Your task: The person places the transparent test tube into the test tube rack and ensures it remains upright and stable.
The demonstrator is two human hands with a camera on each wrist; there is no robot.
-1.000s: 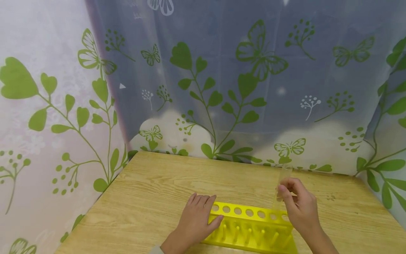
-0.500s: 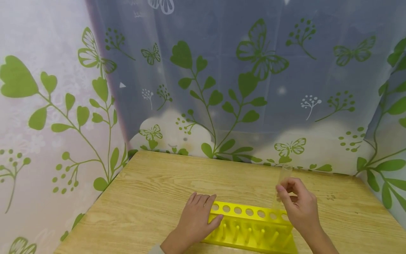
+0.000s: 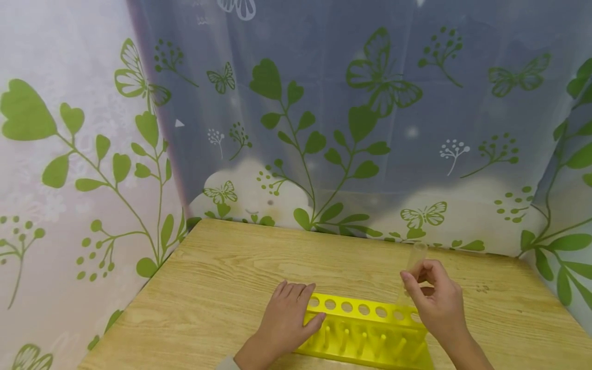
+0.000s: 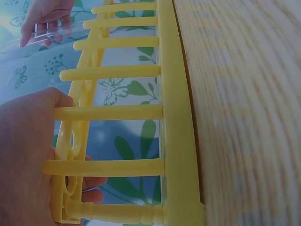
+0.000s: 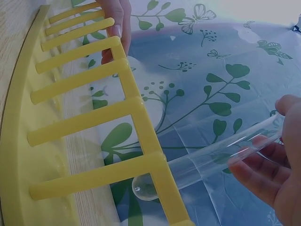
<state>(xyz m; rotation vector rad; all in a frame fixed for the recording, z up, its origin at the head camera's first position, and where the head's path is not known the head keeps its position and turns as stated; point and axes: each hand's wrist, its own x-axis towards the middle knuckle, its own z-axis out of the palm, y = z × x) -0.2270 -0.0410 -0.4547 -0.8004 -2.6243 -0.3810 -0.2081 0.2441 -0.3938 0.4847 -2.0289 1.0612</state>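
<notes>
A yellow test tube rack (image 3: 356,321) stands on the table, with a row of round holes along its top and several pegs below. My left hand (image 3: 291,318) grips the rack's left end, thumb in front; in the left wrist view some fingertips (image 4: 96,181) show behind the top bar. Between thumb and fingers of my right hand (image 3: 441,303) a clear test tube (image 3: 418,253) is pinched, tilted slightly to the right. The right wrist view shows the rounded bottom of the test tube (image 5: 202,162) just below the rack's top bar, near the right end.
The wood-grain table (image 3: 250,257) reaches back to a blue-grey curtain (image 3: 324,123) printed with green leaves and butterflies. A pale curtain (image 3: 102,216) with similar prints hangs along the left side, and more printed cloth is at the right edge.
My right fingertips have shifted slightly left on the test tube, and its top sits a touch lower and further right. The left hand and the rack have stayed put.
</notes>
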